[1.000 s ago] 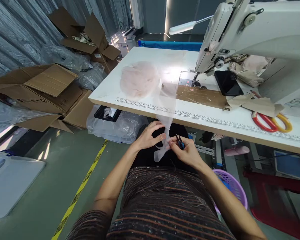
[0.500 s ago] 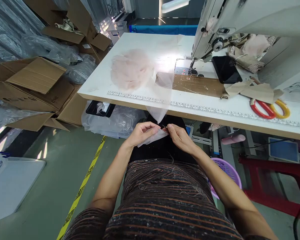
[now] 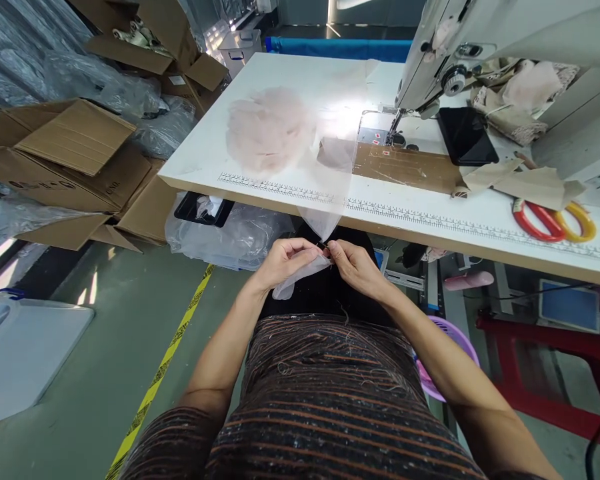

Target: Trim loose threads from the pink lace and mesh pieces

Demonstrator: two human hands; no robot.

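Observation:
Both hands meet just below the front edge of the white sewing table (image 3: 260,187). My left hand (image 3: 285,261) pinches a small piece of sheer pale fabric (image 3: 300,277) that droops from its fingers. My right hand (image 3: 356,267) is closed around small thread snips, whose dark tip shows at the fabric between the two hands. A strip of the same sheer fabric (image 3: 330,200) hangs from the table edge down to my hands. A heap of sheer pink pieces (image 3: 267,130) lies on the table's left part.
A white sewing machine (image 3: 480,47) stands at the back right, with a black phone (image 3: 467,137) and red-and-yellow scissors (image 3: 555,223) near it. Open cardboard boxes (image 3: 75,167) and plastic bags lie left on the floor. A purple basket (image 3: 455,347) sits by my right leg.
The hands rose a little toward the table edge. The snips, plainly seen a second ago, are now mostly hidden in the right hand. The loose fabric end folded into the left hand.

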